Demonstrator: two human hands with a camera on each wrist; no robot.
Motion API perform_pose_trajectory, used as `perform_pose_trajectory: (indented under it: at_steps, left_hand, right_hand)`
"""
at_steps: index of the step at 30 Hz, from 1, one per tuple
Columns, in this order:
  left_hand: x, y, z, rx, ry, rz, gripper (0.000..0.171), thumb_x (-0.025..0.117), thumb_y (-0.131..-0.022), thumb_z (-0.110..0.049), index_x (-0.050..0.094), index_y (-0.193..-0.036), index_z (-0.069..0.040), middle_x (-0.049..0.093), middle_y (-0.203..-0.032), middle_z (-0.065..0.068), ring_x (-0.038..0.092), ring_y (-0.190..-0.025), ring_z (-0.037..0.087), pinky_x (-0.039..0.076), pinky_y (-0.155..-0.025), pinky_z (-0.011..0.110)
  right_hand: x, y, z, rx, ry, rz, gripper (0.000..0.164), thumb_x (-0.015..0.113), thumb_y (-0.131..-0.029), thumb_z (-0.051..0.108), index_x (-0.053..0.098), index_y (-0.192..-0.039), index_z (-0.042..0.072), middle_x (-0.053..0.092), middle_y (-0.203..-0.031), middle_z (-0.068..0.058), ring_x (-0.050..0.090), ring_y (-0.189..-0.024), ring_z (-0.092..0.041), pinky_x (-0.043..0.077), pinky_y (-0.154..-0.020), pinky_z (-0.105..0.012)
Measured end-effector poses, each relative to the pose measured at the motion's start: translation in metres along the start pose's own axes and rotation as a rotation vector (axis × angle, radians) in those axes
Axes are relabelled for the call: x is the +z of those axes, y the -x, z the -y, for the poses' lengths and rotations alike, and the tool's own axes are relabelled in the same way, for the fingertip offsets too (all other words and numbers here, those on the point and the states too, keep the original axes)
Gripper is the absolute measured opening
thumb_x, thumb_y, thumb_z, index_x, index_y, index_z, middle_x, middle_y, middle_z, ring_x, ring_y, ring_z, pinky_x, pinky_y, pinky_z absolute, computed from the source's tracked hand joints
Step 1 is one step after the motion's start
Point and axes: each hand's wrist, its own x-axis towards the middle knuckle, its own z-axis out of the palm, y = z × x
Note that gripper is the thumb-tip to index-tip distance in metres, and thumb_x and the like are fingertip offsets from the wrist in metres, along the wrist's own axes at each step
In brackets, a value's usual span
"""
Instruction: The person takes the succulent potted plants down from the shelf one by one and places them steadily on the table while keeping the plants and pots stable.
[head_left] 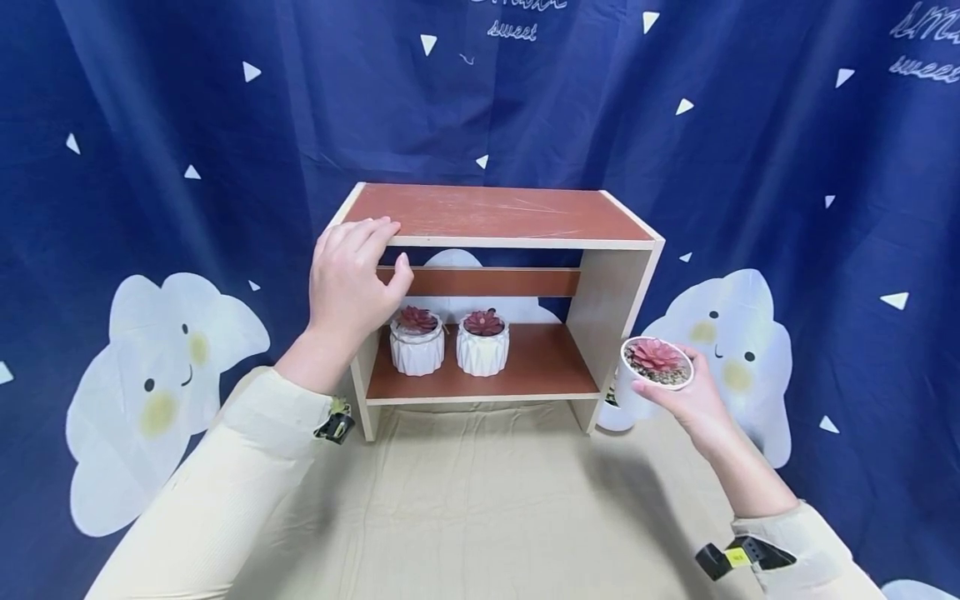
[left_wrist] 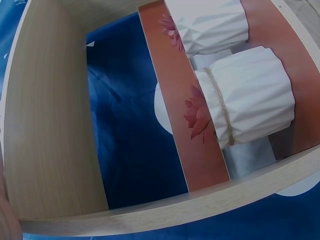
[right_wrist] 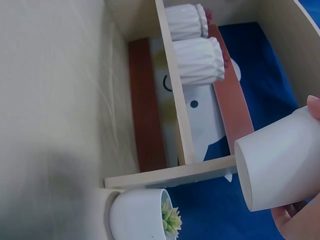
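Observation:
My left hand (head_left: 352,271) rests on the front left corner of the small wooden shelf (head_left: 495,212), fingers lying over the top board and thumb in front of the edge. In my right hand (head_left: 701,404) is a smooth white pot (right_wrist: 280,160) with a pink succulent (head_left: 655,355) on pebbles, gripped by its side. It is raised just right of the shelf's side panel. Two white faceted pots with dark red succulents, a left one (head_left: 417,352) with twine round its rim and a right one (head_left: 483,352), stand on the lower board (head_left: 551,358).
A white pot (right_wrist: 137,215) with a green succulent (right_wrist: 171,219) stands on the beige cloth (head_left: 480,500) by the shelf's right side, mostly hidden in the head view. Behind hangs a dark blue curtain (head_left: 480,108) with clouds and triangles.

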Motion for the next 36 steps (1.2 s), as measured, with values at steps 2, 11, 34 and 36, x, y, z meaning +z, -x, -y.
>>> perform_pose_trajectory:
  at_steps: [2,11,34,36]
  left_hand:
    - [0.0,-0.001,0.0,0.003,-0.002,0.002,0.041,0.057,-0.089,-0.028,0.072,-0.121,-0.006,0.071,-0.12,0.012,0.06,-0.112,0.035,0.038,-0.107,0.049]
    - [-0.001,-0.001,0.0,-0.004,-0.008,0.026,0.042,0.056,-0.09,-0.028,0.071,-0.122,-0.007,0.07,-0.121,0.011,0.059,-0.114,0.034,0.038,-0.108,0.048]
    - [0.001,-0.001,0.002,0.0,-0.001,0.009,0.04,0.057,-0.089,-0.026,0.072,-0.121,-0.007,0.071,-0.12,0.011,0.06,-0.112,0.034,0.038,-0.107,0.049]
    - [0.001,0.0,0.001,-0.001,0.002,0.01,0.04,0.057,-0.089,-0.026,0.072,-0.121,-0.007,0.071,-0.12,0.011,0.06,-0.112,0.034,0.038,-0.108,0.049]
  right_hand:
    - [-0.002,-0.001,-0.002,-0.004,0.001,-0.011,0.082,0.08,-0.082,0.006,0.025,-0.142,-0.007,0.04,-0.135,-0.01,0.047,-0.108,-0.001,0.041,-0.086,-0.01]
    - [-0.007,-0.007,-0.008,0.03,0.016,-0.033,0.084,0.079,-0.083,0.007,0.025,-0.145,-0.006,0.039,-0.138,-0.009,0.045,-0.108,0.001,0.04,-0.086,-0.01]
    - [-0.018,-0.019,-0.027,0.082,0.033,-0.077,0.088,0.078,-0.086,0.015,0.021,-0.149,-0.005,0.038,-0.138,-0.01,0.045,-0.107,-0.001,0.039,-0.086,-0.011]
    - [-0.019,-0.02,-0.029,0.087,0.032,-0.083,0.088,0.079,-0.086,0.016,0.021,-0.149,-0.005,0.039,-0.136,-0.008,0.045,-0.107,-0.001,0.039,-0.086,-0.012]
